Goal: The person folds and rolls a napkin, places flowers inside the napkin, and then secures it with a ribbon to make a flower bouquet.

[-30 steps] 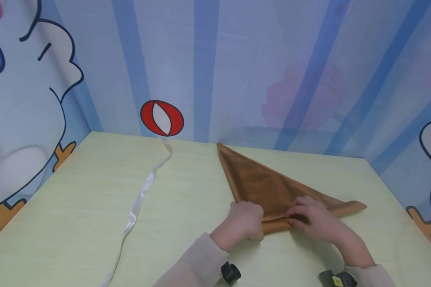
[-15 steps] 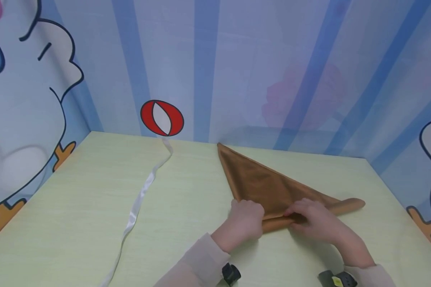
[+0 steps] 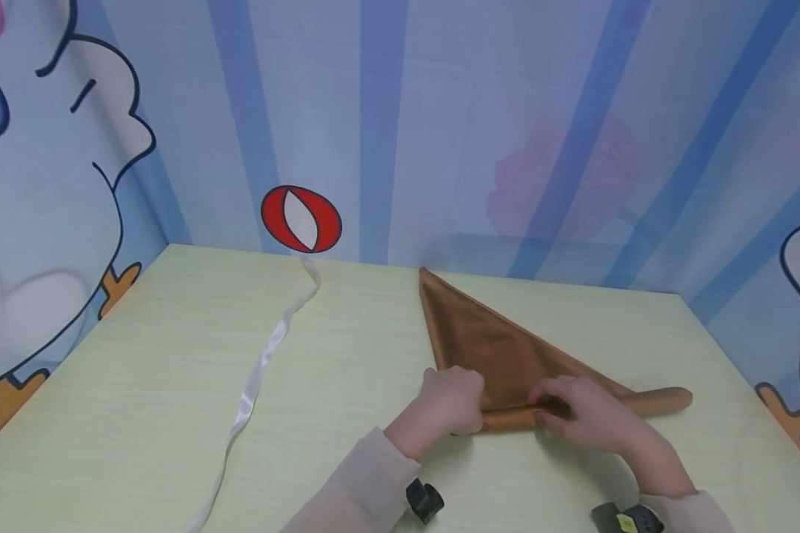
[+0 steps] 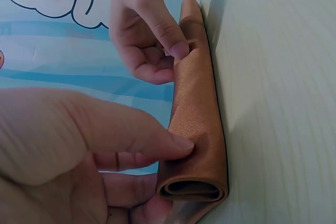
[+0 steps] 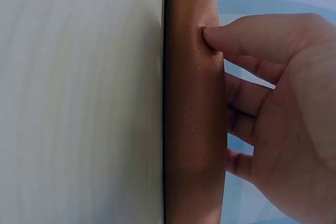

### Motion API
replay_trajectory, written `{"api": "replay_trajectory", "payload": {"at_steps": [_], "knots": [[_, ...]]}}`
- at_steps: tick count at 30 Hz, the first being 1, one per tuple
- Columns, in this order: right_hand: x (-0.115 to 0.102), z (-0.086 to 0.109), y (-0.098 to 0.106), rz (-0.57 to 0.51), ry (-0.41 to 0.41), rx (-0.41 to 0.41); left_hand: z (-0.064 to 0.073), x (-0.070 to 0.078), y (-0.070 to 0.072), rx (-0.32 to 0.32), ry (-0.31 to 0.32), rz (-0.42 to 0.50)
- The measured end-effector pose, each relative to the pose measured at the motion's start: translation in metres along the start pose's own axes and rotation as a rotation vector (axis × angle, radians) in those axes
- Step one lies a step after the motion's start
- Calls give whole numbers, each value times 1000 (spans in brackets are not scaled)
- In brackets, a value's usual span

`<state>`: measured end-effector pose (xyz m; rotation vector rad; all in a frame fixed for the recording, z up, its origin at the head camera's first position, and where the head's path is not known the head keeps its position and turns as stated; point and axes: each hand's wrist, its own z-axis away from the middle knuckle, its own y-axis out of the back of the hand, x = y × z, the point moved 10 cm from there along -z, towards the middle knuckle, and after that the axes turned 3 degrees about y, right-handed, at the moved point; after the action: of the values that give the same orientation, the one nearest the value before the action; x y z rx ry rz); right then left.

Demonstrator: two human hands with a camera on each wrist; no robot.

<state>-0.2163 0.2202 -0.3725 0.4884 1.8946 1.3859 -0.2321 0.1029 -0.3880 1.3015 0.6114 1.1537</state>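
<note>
A brown satiny cloth (image 3: 490,344) lies as a triangle on the table, one point towards the back wall. Its near edge is turned into a flat roll (image 4: 197,103), whose left end shows coiled layers in the left wrist view. My left hand (image 3: 450,402) grips the roll near that end, thumb on the outer side and fingers behind. Further right, my right hand (image 3: 587,413) pinches the same roll, its thumb pressing a dent into the fabric (image 5: 194,108) in the right wrist view. Past the right hand, the roll ends in a rounded tip (image 3: 667,400).
A pale wooden-looking table (image 3: 140,385) carries the cloth. Left of it a white ribbon (image 3: 260,370) runs from the back edge towards the front. A striped blue backdrop (image 3: 427,133) with cartoon figures rises behind and at the sides.
The roll has turned to lie straighter across the table. The cloth's far corner has shifted slightly right, and its rolled right tip has moved right and nearer. Both hands keep hold.
</note>
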Motion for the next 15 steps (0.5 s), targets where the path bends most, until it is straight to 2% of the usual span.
{"api": "replay_trajectory", "payload": {"at_steps": [6,11,15], "knots": [[2,-1,-1,-55,-14,-7,1,1,3,9,-11,-1],[1,0,0,-17,9,19,1,-1,3,5,10,-14],[-4,0,2,31,74,71,2,-3,3,-2,21,-31]]}}
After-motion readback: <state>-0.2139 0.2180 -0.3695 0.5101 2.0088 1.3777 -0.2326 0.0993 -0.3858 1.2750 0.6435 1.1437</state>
